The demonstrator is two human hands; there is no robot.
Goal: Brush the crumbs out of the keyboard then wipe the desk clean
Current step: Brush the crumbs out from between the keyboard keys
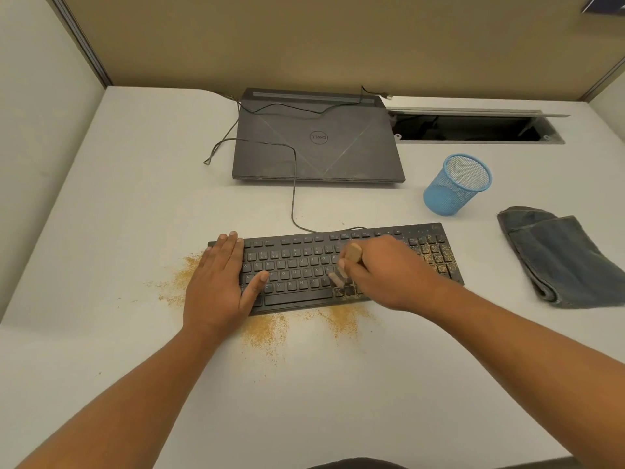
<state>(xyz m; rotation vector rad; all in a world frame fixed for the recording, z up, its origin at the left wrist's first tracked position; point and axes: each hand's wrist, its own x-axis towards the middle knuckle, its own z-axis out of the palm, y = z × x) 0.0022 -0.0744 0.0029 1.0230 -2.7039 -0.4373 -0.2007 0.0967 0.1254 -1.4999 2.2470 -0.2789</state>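
- Both forearms enter from the near edge of my view and converge on the keyboard, which lies flat near the middle of the desk, long side toward me.
- At the keyboard's left end, the left hand lies flat with fingers straight and thumb spread onto the keys; it clasps nothing. I read this as a brace, so the board does not slide under the strokes.
- Right of centre, the right hand has its fingers curled tight round the wooden handle of the brush, bristles down on the lower key rows. The bristles are blurred, so I judge a stroke is under way.
- Tan crumbs lie in heaps on the desk along the keyboard's near edge and off its left end. More sit thick over the number pad at the right end, which I judge unbrushed; the left and middle keys look mostly clean.
- Folded dark cloth on the desk to the right, well apart from the keyboard and untouched; I take it as laid ready for the wiping step, not yet begun.
- Behind the keyboard: a closed laptop, the keyboard's cable running up across its lid, and a blue mesh cup off to the right.
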